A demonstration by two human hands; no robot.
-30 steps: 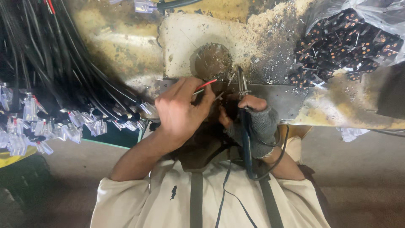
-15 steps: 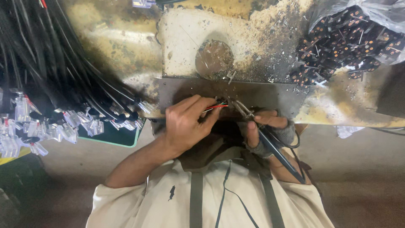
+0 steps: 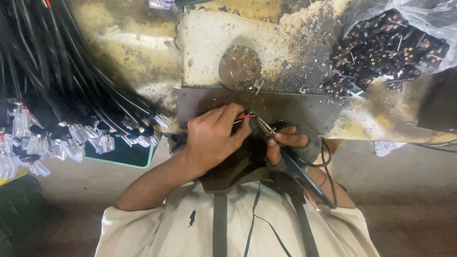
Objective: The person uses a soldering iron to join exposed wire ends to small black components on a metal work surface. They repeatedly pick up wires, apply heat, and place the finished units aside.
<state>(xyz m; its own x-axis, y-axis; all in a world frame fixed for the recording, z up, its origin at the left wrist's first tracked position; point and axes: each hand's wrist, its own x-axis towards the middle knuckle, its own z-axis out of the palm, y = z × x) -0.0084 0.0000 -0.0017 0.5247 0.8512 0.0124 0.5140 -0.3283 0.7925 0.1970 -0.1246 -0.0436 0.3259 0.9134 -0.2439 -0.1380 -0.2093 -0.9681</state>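
My left hand [image 3: 214, 138] pinches a thin red wire [image 3: 245, 117] over the near edge of a dark metal plate [image 3: 295, 107]. My right hand [image 3: 290, 143], in a grey fingerless glove, grips a soldering iron [image 3: 290, 162] by its dark handle. The iron's metal tip points up and left and meets the end of the red wire right beside my left fingertips. The iron's black cord loops behind my right wrist.
A worn, stained bench top carries a round tin of solder residue [image 3: 239, 66] and metal scraps. A clear plastic bag of small black parts [image 3: 385, 47] lies at the upper right. Black cables with clear plug connectors [image 3: 71, 138] hang at the left above a green tray [image 3: 124, 154].
Both hands have come down towards the near edge of the plate. The iron has tilted from upright to slanting, and its tip now touches the red wire.
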